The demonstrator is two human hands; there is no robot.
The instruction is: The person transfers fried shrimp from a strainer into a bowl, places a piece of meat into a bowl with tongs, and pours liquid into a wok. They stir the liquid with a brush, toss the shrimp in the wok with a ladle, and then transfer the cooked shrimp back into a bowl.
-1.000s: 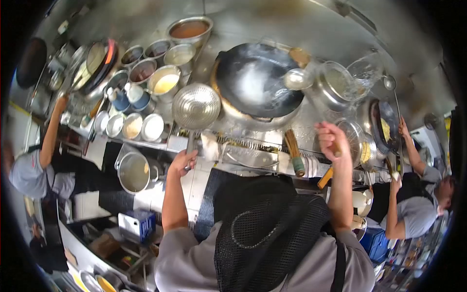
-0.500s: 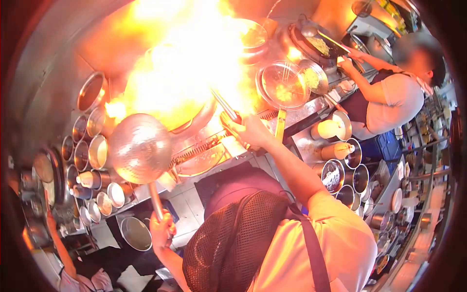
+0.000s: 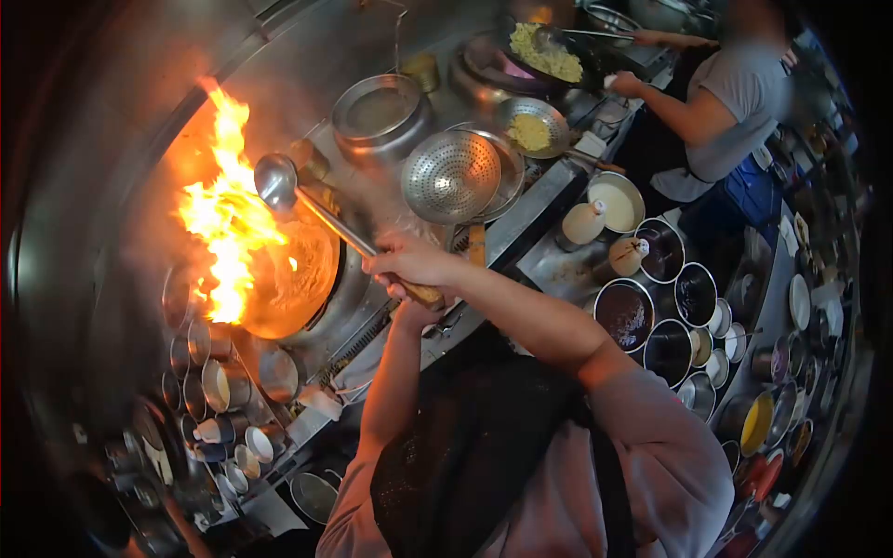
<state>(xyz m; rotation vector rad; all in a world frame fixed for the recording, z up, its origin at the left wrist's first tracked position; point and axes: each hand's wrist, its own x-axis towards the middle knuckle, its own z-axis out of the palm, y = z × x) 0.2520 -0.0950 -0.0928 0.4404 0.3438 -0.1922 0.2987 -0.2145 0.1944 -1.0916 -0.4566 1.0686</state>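
My right hand (image 3: pixel 409 260) is closed around the wooden-ended handle of a ladle (image 3: pixel 275 181), whose bowl hangs over the far edge of a wok beside the flames. The wok (image 3: pixel 337 256) holds liquid glowing orange. Just below my right wrist, my left hand (image 3: pixel 419 313) is closed, partly hidden. In line with it is a perforated strainer (image 3: pixel 451 177), overlapping another round strainer (image 3: pixel 507 172); my right forearm covers most of the handle between. Tall flames (image 3: pixel 223 223) rise from the wok's left side.
Metal containers (image 3: pixel 225 384) stand left of the wok. A lidded pot (image 3: pixel 377 107) sits at the back. Right are squeeze bottles (image 3: pixel 584 223) and sauce pots (image 3: pixel 623 314). A co-worker (image 3: pixel 735 102) works at another wok (image 3: pixel 544 56) with yellow food.
The flames have shrunk. The strainer has swung from the left of the wok to its right, and my left hand came in beneath my right. The ladle has moved left, out of the fire.
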